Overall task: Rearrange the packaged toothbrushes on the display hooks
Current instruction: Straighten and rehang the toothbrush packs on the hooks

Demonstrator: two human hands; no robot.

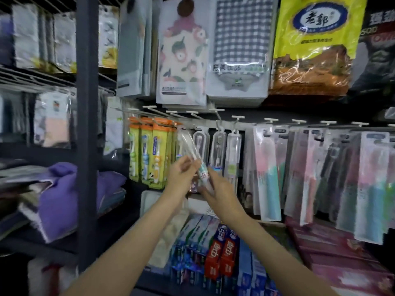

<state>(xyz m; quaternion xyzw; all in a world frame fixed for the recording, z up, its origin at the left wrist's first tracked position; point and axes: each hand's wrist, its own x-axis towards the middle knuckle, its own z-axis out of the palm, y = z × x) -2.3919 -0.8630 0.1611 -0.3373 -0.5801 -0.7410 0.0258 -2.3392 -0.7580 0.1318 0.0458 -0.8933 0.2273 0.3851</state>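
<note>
Midway, both the left hand [181,175] and right hand [222,192] pinch one clear-cased packaged toothbrush [193,154], unhung, below white display hooks [238,118].

Clear glossy plastic toothbrush case [193,150], shiny crinkled yellow foil bag [316,45], soft matt purple cloth [70,195], white plastic hooks [238,117].

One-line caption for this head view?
Both hands, left hand and right hand, hold a clear toothbrush pack tilted before the display hooks.

both hands on one toothbrush pack

left hand [181,174] and right hand [220,190] pinch a clear toothbrush pack [195,155], tilted, before the white display hooks [237,118]. green kids' toothbrush packs [149,152] hang left; toothpaste boxes [215,253] sit below.
</note>
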